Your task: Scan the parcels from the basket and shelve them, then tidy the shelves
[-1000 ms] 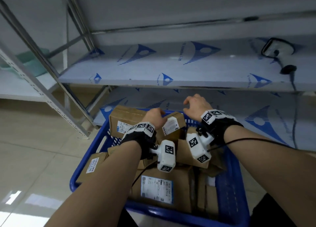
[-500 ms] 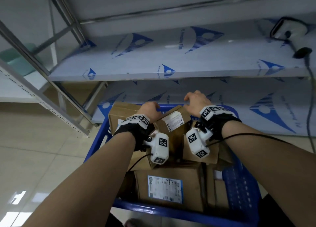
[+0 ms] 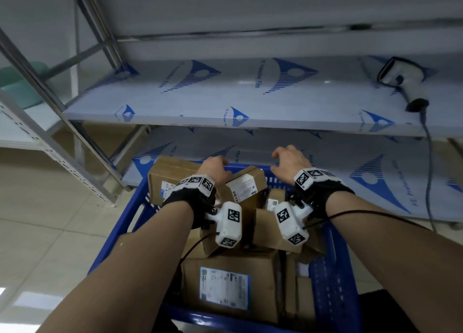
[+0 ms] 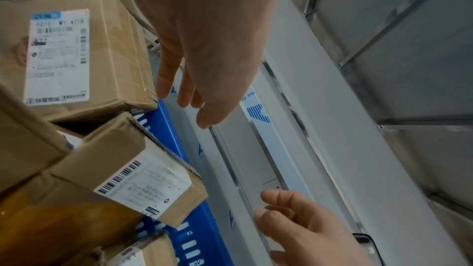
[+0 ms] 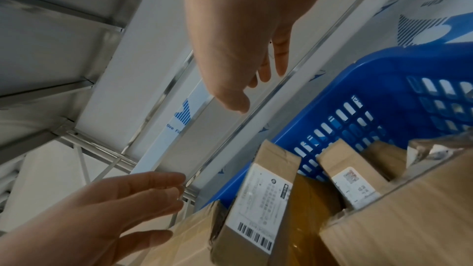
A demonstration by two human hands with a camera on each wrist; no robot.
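A blue basket [image 3: 328,282] full of brown cardboard parcels stands in front of me. My left hand [image 3: 215,167] hovers over the far end, just above a tilted parcel with a white barcode label [image 3: 244,185]. In the left wrist view its fingers [image 4: 184,88] hang relaxed beside a parcel's corner [image 4: 143,96] and hold nothing. My right hand [image 3: 288,159] floats over the basket's far rim with loosely bent fingers [image 5: 279,62], also empty. A white handheld scanner [image 3: 398,79] lies on the middle shelf [image 3: 225,99] at the right.
A large labelled parcel [image 3: 225,287] fills the basket's near end, another [image 3: 167,172] leans at the far left. The scanner's cable [image 3: 429,169] hangs down past the lower shelf [image 3: 350,162]. Metal uprights [image 3: 37,89] stand left; tiled floor lies beside the basket.
Both hands stay over the basket's far end, still empty. The head view has drifted a little, so the shelves and scanner sit slightly differently in frame.
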